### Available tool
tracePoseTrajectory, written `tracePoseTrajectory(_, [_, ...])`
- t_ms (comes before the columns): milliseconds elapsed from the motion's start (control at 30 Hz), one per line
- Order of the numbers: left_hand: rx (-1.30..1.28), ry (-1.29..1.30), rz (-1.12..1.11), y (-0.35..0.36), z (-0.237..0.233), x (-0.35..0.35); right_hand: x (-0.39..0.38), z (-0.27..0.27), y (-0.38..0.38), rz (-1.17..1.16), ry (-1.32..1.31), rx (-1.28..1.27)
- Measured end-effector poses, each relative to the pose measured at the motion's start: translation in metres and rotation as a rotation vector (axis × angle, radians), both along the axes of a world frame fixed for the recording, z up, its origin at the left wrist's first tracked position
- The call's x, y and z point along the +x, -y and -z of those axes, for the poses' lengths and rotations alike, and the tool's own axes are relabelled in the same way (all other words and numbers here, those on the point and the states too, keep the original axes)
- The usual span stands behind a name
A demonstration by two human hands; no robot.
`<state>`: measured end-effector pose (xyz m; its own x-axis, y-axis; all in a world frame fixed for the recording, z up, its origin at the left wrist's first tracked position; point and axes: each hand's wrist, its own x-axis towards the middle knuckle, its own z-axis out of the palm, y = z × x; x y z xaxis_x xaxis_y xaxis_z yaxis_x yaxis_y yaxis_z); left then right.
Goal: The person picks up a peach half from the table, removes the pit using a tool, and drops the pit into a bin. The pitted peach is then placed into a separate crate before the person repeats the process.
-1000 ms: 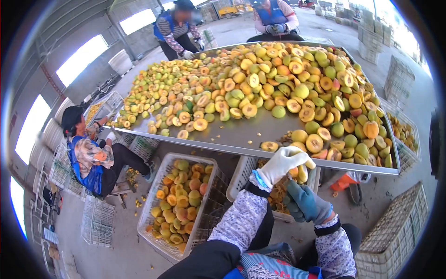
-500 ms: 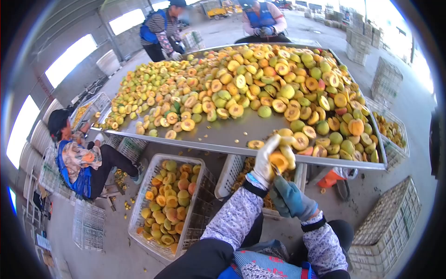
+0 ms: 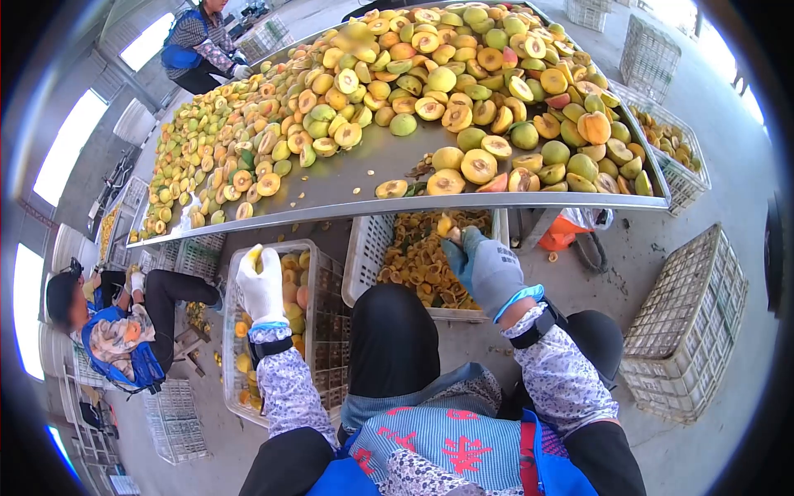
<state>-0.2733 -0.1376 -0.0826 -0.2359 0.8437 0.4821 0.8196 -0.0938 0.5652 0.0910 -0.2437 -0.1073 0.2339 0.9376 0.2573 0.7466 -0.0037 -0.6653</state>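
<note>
Dial centred on the lap (image 3: pixel 447 438). Left hand (image 3: pixel 262 289), white-gloved, at 10 o'clock over the left crate (image 3: pixel 328 318) of loose fruit (image 3: pixel 292 311): fingers pointing to 12, partly curled; we cannot tell whether it has hold of anything. Right hand (image 3: pixel 486 266), grey-blue glove, between 12 and 1: forearm angled inward, fingers curled closed toward 11; we see a yellow-orange piece (image 3: pixel 445 225) at their tips, above the scrap crate (image 3: pixel 364 260). Halved fruit (image 3: pixel 480 166) lies heaped on the counter (image 3: pixel 347 178) at 12.

Sorting tbl (image 3: pixel 347 182): smooth metal, semi-gloss. Lattice crate (image 3: pixel 685 326): matt plastic, rough-looking. L glove (image 3: pixel 261 285): matt knit cloth. R glove (image 3: pixel 494 269): cloth w/ rubbery coating. Apron (image 3: pixel 422 438): cloth.
</note>
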Motion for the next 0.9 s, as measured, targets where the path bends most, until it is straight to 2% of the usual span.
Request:
tracePoseTrajectory(33, [0.125,0.026,0.041,0.005,-0.009,0.020,-0.001,-0.012,0.002,-0.004,0.049,-0.096])
tracePoseTrajectory(67, [0.124,0.148,0.129,0.005,-0.024,0.057,0.001,-0.011,0.003,-0.004,0.050,-0.075])
tracePoseTrajectory(100, [0.126,0.141,0.252,0.000,-0.033,0.088,0.002,-0.008,0.004,-0.004,0.049,-0.055])
tracePoseTrajectory(133, [0.158,0.030,0.305,-0.002,-0.043,0.125,0.004,-0.004,0.004,-0.001,0.047,-0.032])
tracePoseTrajectory(200, [-0.100,0.002,0.460,-0.015,-0.057,0.187,0.008,-0.001,0.006,0.006,0.012,-0.022])
tracePoseTrajectory(233, [-0.001,-0.184,0.489,-0.026,-0.048,0.211,0.010,-0.003,0.006,0.013,-0.005,-0.007])
tracePoseTrajectory(267, [-0.019,-0.292,0.548,-0.034,-0.046,0.232,0.011,-0.005,0.006,0.019,-0.021,0.009])
tracePoseTrajectory(333, [-0.429,-0.490,0.609,-0.049,-0.047,0.264,0.017,-0.011,0.007,0.026,-0.057,-0.002])
tracePoseTrajectory(400, [-0.448,-0.544,0.711,-0.057,-0.052,0.274,0.020,-0.013,0.008,0.036,-0.090,0.009])
tracePoseTrajectory(500, [-0.346,-0.415,0.796,-0.057,-0.046,0.274,0.021,-0.018,0.007,0.036,-0.122,0.040])
tracePoseTrajectory(600, [-0.382,-0.336,0.764,-0.058,-0.046,0.270,0.021,-0.024,0.005,0.047,-0.182,0.074])
tracePoseTrajectory(667, [-0.224,-0.023,0.729,-0.052,-0.046,0.262,0.020,-0.030,0.004,0.014,-0.352,0.121])
tracePoseTrajectory(733, [-0.210,0.466,0.882,-0.048,-0.049,0.261,0.018,-0.032,0.002,-0.018,-0.460,0.189])
tracePoseTrajectory(800, [-0.320,0.832,0.911,-0.020,-0.054,0.268,0.014,-0.033,-0.002,-0.062,-0.501,0.272])
tracePoseTrajectory(867, [-0.322,1.119,0.946,0.000,-0.045,0.279,0.013,-0.030,-0.004,-0.053,-0.479,0.280])
tracePoseTrajectory(900, [-0.093,0.932,0.997,0.002,-0.029,0.283,0.013,-0.022,-0.008,-0.031,-0.443,0.274])
